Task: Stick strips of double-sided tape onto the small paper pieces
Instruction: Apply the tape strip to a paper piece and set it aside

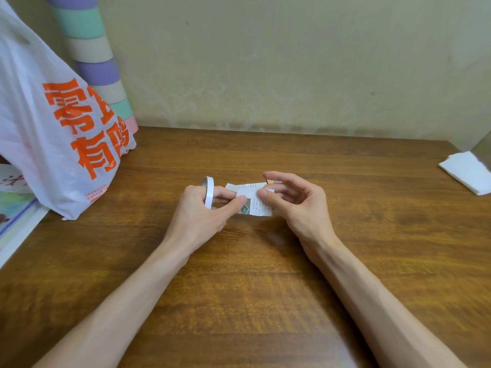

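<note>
Sheets (14, 208): printed, flat at the far left edge of the table (239, 301), their near corner tucked under the bag.
Bag (39, 134): white plastic with large orange characters, slumped on the table's left rear corner.
Tube (91, 49): banded purple, green and beige, standing behind the bag against the wall and leaning slightly.
Tape roll (209, 192): narrow and white, worn like a ring on a finger of the left hand, standing on edge.
Left hand (198, 213): raised over the table centre, thumb and fingers pinching the left end of the paper piece.
Tape strip (230, 187): short pale length at the upper left corner of the paper piece, just beside the left fingertips; whether it is stuck down cannot be told.
Paper piece (256, 201): small, white, with fine print and a dark patch at its lower left, held between both hands above the table centre.
Right hand (295, 201): thumb pressed on the right end of the paper piece with fingers behind it, grasping it; forefinger curled over the top edge.
Stack (467, 172): white folded sheets at the table's right edge, well apart from the hands.
</note>
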Demonstrator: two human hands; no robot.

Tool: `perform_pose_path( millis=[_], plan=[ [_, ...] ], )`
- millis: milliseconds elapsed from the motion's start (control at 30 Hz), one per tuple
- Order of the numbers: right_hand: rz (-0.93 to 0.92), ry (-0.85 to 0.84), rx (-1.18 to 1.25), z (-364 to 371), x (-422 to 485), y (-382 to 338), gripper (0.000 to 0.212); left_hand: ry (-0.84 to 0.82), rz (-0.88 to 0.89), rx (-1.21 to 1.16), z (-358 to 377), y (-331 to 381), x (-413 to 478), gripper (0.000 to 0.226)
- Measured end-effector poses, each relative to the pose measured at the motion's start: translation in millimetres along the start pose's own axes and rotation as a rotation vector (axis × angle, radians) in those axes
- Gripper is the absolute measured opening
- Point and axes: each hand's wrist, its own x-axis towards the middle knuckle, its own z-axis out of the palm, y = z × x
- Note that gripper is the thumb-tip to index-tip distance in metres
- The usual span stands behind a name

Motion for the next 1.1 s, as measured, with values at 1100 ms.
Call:
perform_pose_path(
  millis=[1100],
  plan=[
    [0.363,-0.256,0.085,-10.6,-8.5,-22.7,0.019,-0.067,0.216,0.105,4.1,-7.2,2.5,0.020]
  ],
)
